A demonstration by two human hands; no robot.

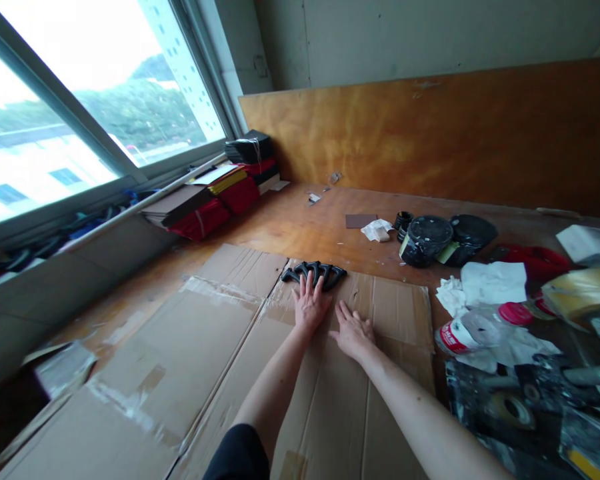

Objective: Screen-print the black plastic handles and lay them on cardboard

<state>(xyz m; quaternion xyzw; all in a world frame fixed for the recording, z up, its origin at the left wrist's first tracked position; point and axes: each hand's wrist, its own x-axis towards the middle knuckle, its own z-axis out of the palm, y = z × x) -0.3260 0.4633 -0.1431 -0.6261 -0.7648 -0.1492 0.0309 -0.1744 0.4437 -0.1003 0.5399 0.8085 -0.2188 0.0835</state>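
Observation:
A glossy black fan-shaped part with curved ribs (336, 274) lies at the far edge of a flattened cardboard sheet (215, 340). My left hand (311, 308) reaches over its near side, with fingers spread and their tips resting on the ribs. It does not grip the part, though the fingers cover some of it. Just to the right, my right hand (355, 331) is stretched out low over the cardboard, or flat on it, and holds nothing. Its fingertips point toward the black part and stay apart from it.
Right of the cardboard are a clear bottle with a red cap (480, 327), white tissues (495, 281), a tape roll (587, 297) and dark-smeared tools. Black jars (427, 239) stand behind. A stack of red and black folders (215, 200) lies by the window; a wooden board (420, 140) closes the back.

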